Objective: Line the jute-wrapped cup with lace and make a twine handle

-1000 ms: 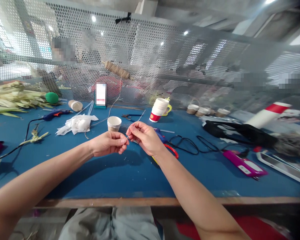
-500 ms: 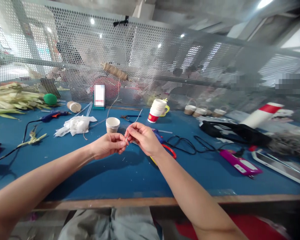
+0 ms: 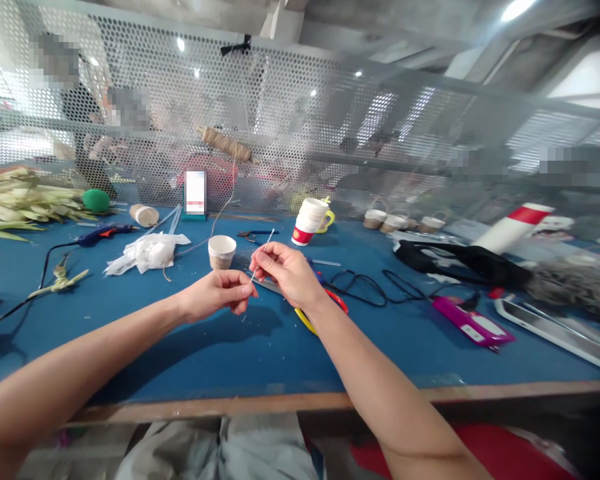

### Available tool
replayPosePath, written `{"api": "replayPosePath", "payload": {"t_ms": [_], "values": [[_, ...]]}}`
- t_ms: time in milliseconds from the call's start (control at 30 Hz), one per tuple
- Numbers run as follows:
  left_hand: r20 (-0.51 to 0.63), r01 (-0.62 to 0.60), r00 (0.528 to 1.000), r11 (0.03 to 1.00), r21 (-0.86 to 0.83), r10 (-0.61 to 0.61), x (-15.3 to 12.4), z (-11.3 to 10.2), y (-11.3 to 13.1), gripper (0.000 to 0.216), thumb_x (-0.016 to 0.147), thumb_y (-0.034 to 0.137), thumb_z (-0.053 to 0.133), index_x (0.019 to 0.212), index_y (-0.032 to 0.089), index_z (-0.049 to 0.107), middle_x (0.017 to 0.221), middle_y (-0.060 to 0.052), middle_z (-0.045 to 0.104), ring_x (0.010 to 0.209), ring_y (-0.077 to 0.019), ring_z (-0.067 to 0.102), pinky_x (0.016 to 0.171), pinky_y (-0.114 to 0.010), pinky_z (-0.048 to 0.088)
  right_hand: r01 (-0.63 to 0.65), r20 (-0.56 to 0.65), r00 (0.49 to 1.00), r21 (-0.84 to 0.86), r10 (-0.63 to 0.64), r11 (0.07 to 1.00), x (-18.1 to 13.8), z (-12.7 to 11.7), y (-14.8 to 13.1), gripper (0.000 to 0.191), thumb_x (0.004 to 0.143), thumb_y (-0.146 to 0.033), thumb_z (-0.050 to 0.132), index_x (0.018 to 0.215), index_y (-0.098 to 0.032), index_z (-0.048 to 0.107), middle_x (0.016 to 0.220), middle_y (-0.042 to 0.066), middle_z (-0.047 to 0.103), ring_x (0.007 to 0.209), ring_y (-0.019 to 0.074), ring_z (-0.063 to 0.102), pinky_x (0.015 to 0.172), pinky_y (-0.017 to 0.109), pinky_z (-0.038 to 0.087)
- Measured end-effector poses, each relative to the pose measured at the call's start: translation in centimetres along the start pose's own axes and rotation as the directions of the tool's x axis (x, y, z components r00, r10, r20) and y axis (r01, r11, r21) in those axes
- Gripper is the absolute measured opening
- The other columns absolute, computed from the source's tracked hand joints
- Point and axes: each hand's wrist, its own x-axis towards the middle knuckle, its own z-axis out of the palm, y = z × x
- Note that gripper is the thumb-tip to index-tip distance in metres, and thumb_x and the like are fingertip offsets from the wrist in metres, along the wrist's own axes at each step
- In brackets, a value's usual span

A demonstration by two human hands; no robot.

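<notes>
both hands mid-frame, above the blue desk [image 3: 205, 370], working one thin pale strand [image 3: 254, 271]. left hand [image 3: 211, 297]: thumb and index pinching the strand near its lower end, other fingers curled; a short wisp hangs just below these fingertips. right hand [image 3: 286, 273]: thumb and fingers pinching the same strand higher up, just above and to the right of the left fingertips. strand runs on a slant between the two pinches, short bare stretch in the gap, then its free end sticks out past the right fingertips toward the upper centre. hands near each other; can't tell whether the fingertips touch. paper cup [image 3: 222, 253] with a brown lower part stands upright on the desk just behind the left hand, open end up. scissors [image 3: 338, 301] with red and yellow handles lie partly hidden under the right hand and forearm. pliers [image 3: 253, 236] behind the cup, toward centre. stacked white cups [image 3: 309, 221] tilted, upper right of the right hand. crumpled white bag [image 3: 147, 253] left of the cup. twine spool [image 3: 226, 145] up on the perforated screen [image 3: 280, 127], its loose line dropping to the desk. purple box [image 3: 473, 322] with black cable, right side of the frame.
</notes>
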Motion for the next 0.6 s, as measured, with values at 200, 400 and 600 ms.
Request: {"api": "replayPosePath", "payload": {"t_ms": [200,400,600], "values": [[-0.023,0.009,1.000,0.999,0.046,-0.008,0.09,0.05,0.09,0.038,0.067,0.047,0.065,0.075,0.011,0.058,0.050,0.002,0.056,0.047,-0.0058,0.046,0.048,-0.020,0.028,0.071,-0.063,0.995,-0.166,-0.083,0.983,-0.06,0.23,0.16,0.017,0.076,-0.032,0.061,0.069,-0.016,0.057,0.061,-0.002,0.060,0.050,0.0073,0.052,0.049,0.022,0.044],[-0.027,0.039,0.999,0.999,0.001,-0.039,0.15,-0.02,-0.15,0.039,0.064,0.047,0.068,0.074,0.011,0.058,0.049,0.002,0.056,0.046,-0.0059,0.047,0.050,-0.020,0.030,0.049,-0.098,0.993,-0.115,-0.060,0.992,0.22,-0.12,0.39,0.019,0.073,-0.034,0.064,0.071,-0.016,0.058,0.063,0.000,0.061,0.053,0.0081,0.053,0.051,0.022,0.044],[-0.007,0.048,0.999,0.998,0.048,-0.048,0.14,-0.06,-0.20,0.038,0.066,0.047,0.067,0.073,0.011,0.058,0.049,0.002,0.056,0.046,-0.0059,0.048,0.049,-0.020,0.033,-0.006,-0.112,0.994,-0.060,0.000,0.998,0.31,-0.28,0.42,0.021,0.071,-0.034,0.066,0.068,-0.016,0.058,0.059,-0.001,0.060,0.049,0.0070,0.051,0.047,0.021,0.042]]}}
